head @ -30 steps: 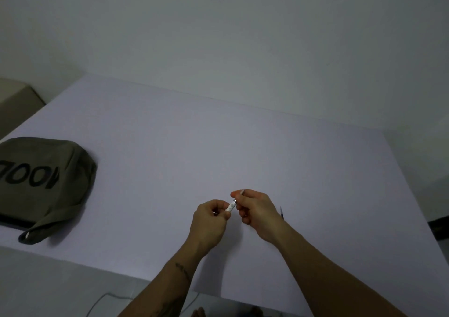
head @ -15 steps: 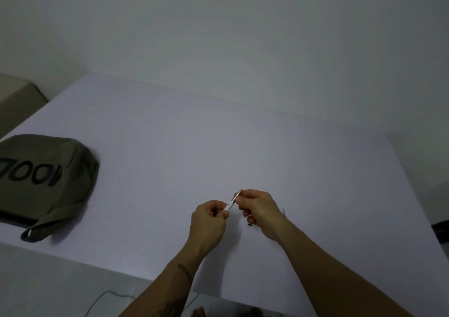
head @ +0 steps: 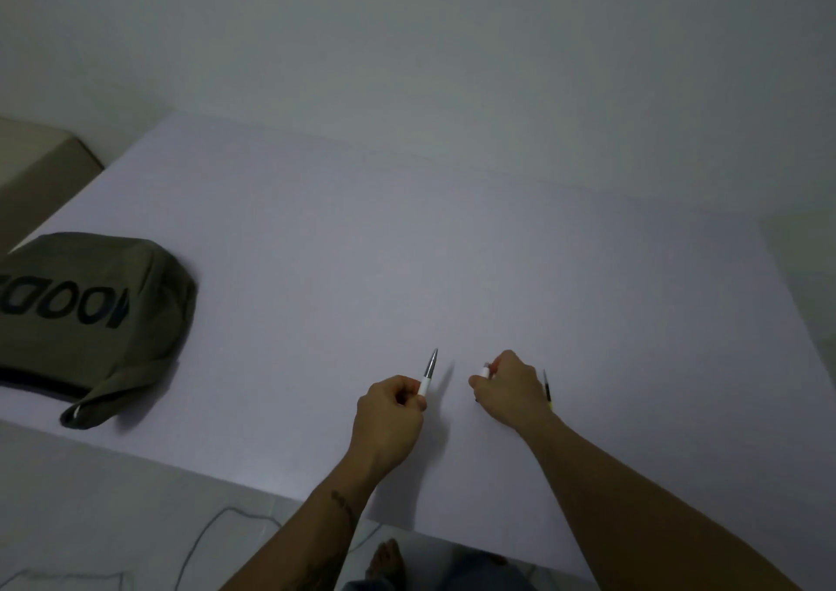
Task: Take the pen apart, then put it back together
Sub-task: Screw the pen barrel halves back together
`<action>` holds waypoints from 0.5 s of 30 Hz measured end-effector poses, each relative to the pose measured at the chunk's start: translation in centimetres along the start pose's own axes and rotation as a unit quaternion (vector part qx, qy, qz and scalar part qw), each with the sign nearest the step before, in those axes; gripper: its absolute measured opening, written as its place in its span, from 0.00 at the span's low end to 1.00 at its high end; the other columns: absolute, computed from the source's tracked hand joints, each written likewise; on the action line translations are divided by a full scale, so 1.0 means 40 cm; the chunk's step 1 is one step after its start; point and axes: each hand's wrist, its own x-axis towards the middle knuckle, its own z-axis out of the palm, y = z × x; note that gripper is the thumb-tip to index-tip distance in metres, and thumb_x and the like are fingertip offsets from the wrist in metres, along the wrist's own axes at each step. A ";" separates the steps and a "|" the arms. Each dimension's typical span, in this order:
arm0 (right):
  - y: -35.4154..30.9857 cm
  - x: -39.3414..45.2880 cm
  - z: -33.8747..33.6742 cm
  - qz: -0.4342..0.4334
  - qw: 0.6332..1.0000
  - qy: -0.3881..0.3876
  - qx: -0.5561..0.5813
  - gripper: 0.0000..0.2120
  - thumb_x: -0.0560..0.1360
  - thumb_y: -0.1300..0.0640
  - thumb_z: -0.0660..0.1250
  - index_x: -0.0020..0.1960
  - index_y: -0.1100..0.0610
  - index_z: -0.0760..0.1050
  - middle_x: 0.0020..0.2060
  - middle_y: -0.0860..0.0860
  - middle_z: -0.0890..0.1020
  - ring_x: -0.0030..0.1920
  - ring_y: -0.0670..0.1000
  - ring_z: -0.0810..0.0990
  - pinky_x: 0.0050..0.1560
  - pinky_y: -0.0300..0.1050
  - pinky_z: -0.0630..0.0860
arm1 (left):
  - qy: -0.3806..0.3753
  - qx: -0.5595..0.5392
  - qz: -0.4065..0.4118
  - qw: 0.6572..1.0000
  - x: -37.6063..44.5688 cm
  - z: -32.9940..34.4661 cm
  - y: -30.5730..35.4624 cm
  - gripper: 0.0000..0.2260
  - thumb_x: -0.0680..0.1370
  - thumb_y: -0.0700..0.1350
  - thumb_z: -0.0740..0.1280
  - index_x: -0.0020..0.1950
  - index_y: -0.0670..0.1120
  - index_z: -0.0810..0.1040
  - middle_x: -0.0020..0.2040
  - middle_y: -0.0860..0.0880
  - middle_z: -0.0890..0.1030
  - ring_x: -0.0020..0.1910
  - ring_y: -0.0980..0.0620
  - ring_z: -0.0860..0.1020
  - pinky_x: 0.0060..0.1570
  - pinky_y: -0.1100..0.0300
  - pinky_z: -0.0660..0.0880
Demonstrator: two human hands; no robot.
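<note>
My left hand (head: 389,411) grips the front part of the pen (head: 428,372), a white section with a silver pointed tip aimed up and away from me. My right hand (head: 509,384) pinches a small white pen piece (head: 485,371) between thumb and fingers, low over the table. The two hands are a short way apart. A thin dark refill (head: 547,387) with a yellowish end lies on the table just right of my right hand.
A white table (head: 407,251) fills the middle of the view, its near edge just behind my forearms. An olive cloth bag (head: 90,319) with black letters lies at the table's left edge. A thin cable (head: 203,540) runs across the floor below.
The hands were together on the pen; now they have pulled apart, the left keeping the tipped front part and the right holding a small white piece.
</note>
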 end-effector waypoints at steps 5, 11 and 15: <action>-0.005 0.001 0.013 0.003 1.000 0.019 -0.017 0.12 0.73 0.55 0.68 0.52 0.58 0.68 0.43 0.52 0.73 0.41 0.54 0.74 0.35 0.42 0.66 | -0.006 0.014 0.001 1.000 -0.004 -0.009 -0.015 0.06 0.76 0.41 0.67 0.44 0.51 0.82 0.39 0.54 0.82 0.39 0.54 0.80 0.34 0.67 0.72; -0.009 -0.005 0.002 0.017 1.000 0.012 0.009 0.13 0.71 0.59 0.66 0.52 0.56 0.66 0.43 0.50 0.72 0.42 0.53 0.75 0.38 0.42 0.68 | -0.012 0.016 0.003 1.000 -0.008 -0.009 -0.015 0.06 0.76 0.40 0.67 0.48 0.47 0.83 0.41 0.50 0.83 0.41 0.52 0.80 0.35 0.68 0.72; -0.013 -0.020 -0.023 -0.001 0.997 0.020 0.070 0.14 0.71 0.59 0.66 0.56 0.54 0.73 0.43 0.50 0.79 0.41 0.51 0.79 0.38 0.41 0.74 | -0.016 0.004 0.013 1.000 -0.011 -0.001 0.001 0.05 0.76 0.39 0.67 0.47 0.46 0.83 0.41 0.50 0.83 0.40 0.53 0.80 0.32 0.70 0.70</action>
